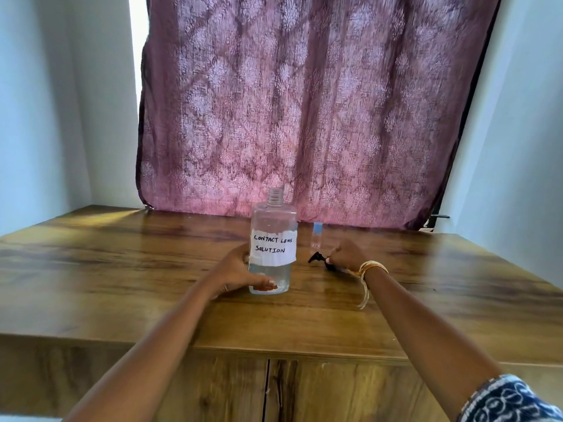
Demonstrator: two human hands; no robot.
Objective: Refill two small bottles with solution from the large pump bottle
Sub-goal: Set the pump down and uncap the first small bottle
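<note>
A large clear bottle point(272, 242) with a white label reading "contact lens solution" stands upright on the wooden tabletop point(122, 269), its threaded neck bare and a little liquid in the bottom. My left hand point(236, 274) wraps around its lower left side. To its right, my right hand point(345, 254) holds the black pump head point(318, 257) down at the table surface. Behind that hand stands one small clear bottle point(316, 236) with a light blue cap. A second small bottle is not visible.
A maroon patterned curtain point(304, 102) hangs behind the table's far edge. Pale walls close in on both sides. The table's front edge runs above cabinet doors point(268, 391).
</note>
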